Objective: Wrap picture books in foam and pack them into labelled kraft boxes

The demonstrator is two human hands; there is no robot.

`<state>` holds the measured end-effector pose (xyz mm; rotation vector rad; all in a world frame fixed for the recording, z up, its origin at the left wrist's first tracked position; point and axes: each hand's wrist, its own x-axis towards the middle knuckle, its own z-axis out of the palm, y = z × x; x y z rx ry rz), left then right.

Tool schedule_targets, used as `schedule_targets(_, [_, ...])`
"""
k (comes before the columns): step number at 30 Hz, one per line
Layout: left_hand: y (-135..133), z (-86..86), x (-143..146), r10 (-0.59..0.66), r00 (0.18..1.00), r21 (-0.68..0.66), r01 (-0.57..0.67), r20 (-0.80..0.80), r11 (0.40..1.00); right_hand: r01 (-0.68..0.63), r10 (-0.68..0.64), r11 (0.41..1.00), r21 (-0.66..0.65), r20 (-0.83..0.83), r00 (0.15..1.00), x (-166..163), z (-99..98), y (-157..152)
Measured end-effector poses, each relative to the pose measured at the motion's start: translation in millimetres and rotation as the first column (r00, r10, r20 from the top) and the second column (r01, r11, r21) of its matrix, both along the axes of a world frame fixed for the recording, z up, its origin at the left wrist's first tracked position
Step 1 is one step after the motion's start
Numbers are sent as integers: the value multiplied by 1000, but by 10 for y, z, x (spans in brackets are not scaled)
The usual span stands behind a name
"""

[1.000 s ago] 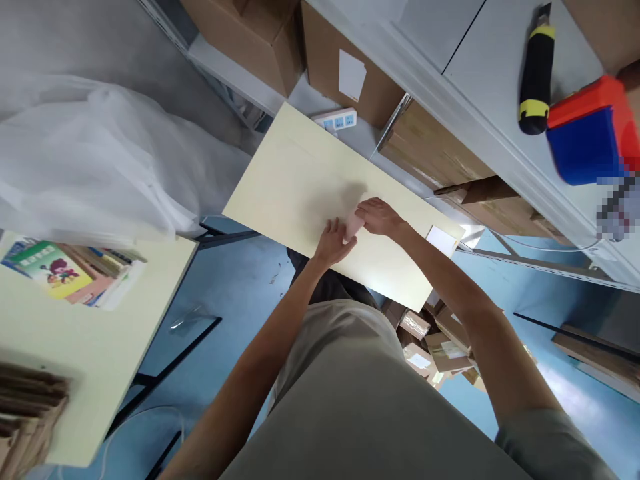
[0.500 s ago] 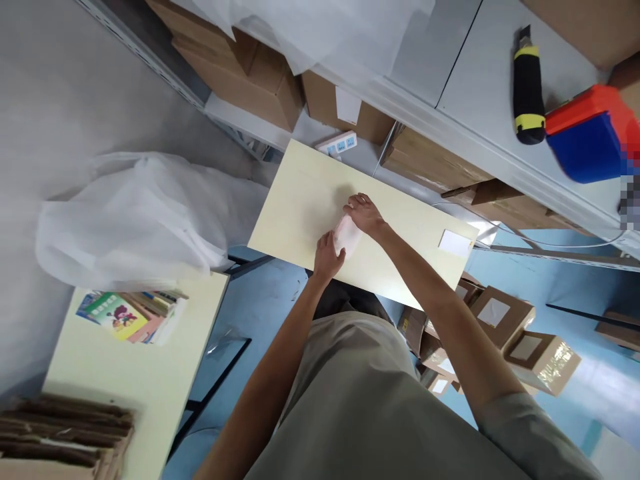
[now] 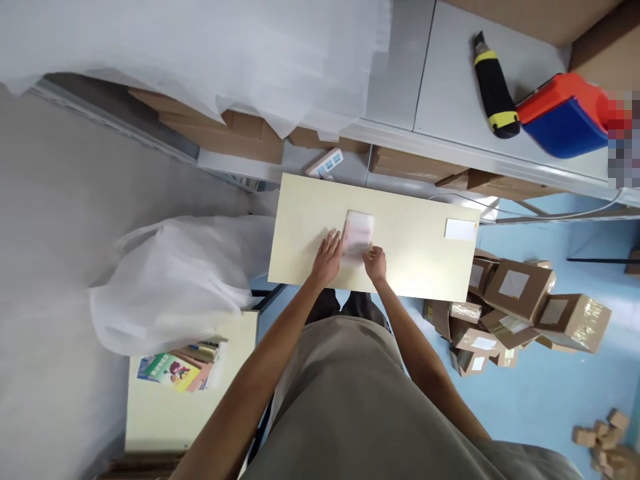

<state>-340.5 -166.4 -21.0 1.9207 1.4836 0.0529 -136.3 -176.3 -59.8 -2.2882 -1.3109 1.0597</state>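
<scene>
A flat, rectangular packet [image 3: 358,233], whitish pink and seemingly wrapped in thin translucent film or foam, lies on the cream tabletop [image 3: 415,253]. My left hand [image 3: 327,259] rests flat on the table against the packet's left edge, fingers stretched out. At its lower right corner, my right hand [image 3: 375,263] has its fingers curled together and appears to pinch the packet's edge. What exactly is inside the wrapping is not visible.
A white card [image 3: 461,229] lies on the table's right end. Above stands a grey shelf with a utility knife [image 3: 496,87], a red-and-blue tool [image 3: 565,120] and white sheeting [image 3: 210,53]. A power strip [image 3: 325,163] sits behind. Cardboard boxes [image 3: 517,290] crowd the floor; books [image 3: 173,370] lie left.
My right hand has moved from the packet's far end to its near right corner. The packet now lies straighter, and my left hand has flattened beside it. The camera view has turned.
</scene>
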Motion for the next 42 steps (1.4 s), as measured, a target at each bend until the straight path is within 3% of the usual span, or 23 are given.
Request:
schedule_targets(5, [85, -119, -126, -83, 996, -19, 83, 26, 996, 254, -243, 967, 15, -245, 939, -114, -27, -184])
schedule_targets(10, [68, -149, -79, -99, 995, -34, 99, 2, 994, 308, -297, 951, -2, -273, 915, -211, 142, -105])
schedule_targets(15, [169, -118, -135, -56, 997, -45, 58, 60, 997, 163, -149, 983, 79, -156, 976, -481, 404, -125])
schedule_targets(20, [351, -83, -537, 129, 984, -58, -123, 121, 991, 8, -3, 995, 103, -56, 998, -847, 601, -124])
schedule_targets(24, [396, -114, -809, 234, 950, -90, -220, 205, 971, -158, 158, 987, -3, 63, 986, -1166, 697, -11])
schedule_targets(28, [418, -232, -846, 238, 930, -71, -228, 281, 971, -338, 363, 929, -150, 196, 911, -1523, 703, 156])
schedule_targets(33, [426, -405, -859, 237, 935, -3, -245, 263, 970, -435, 481, 865, -251, 164, 861, -1771, 574, 291])
schedule_targets(36, [379, -456, -900, 250, 923, 6, -263, 293, 965, -396, 432, 891, -221, 149, 889, -1670, 488, 301])
schedule_targets(39, [339, -466, -914, 288, 887, -19, -301, 362, 953, -225, 255, 960, -167, 182, 950, -1408, 391, 281])
schedule_targets(42, [344, -467, -901, 361, 830, -68, -368, 425, 927, -101, 119, 986, -137, 137, 983, -1130, 255, 270])
